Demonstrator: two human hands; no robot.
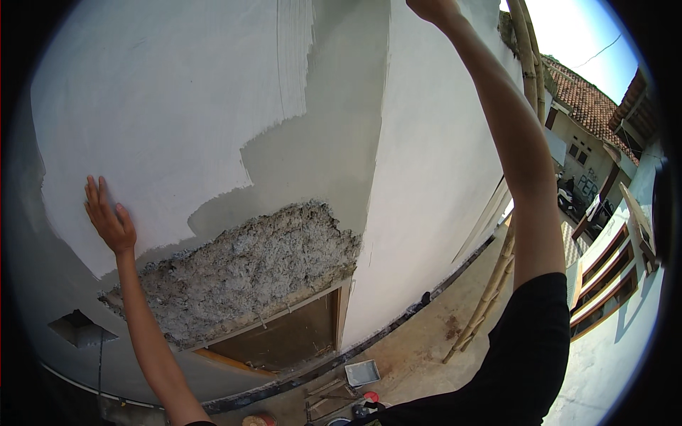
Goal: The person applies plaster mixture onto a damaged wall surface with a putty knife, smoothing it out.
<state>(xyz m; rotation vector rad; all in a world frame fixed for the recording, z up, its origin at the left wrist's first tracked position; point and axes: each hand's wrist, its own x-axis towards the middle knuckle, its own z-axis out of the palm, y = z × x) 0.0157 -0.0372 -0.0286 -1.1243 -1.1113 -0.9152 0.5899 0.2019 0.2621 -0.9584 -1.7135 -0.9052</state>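
My left hand (111, 221) rests with fingers spread against the white-painted part of the wall (170, 106), holding nothing. Raised high, my right hand (435, 10) reaches the top edge of the picture; its fingers are cut off, so I cannot see what it holds, if anything. Below it, a bare grey strip (334, 135) with ragged paint edges runs down beside the corner. Under the grey lies a rough patch of exposed rubble-like masonry (256, 259), to the right of my left forearm. Past the corner, another wall face (426, 156) is white.
A wood-framed opening (291, 334) sits under the rough patch, and a square hole (79, 329) is at lower left. On the ground far below are a paint tray (363, 373) and a bucket (258, 419). Bamboo poles (490, 298) lean at right, near a louvred window (604, 284).
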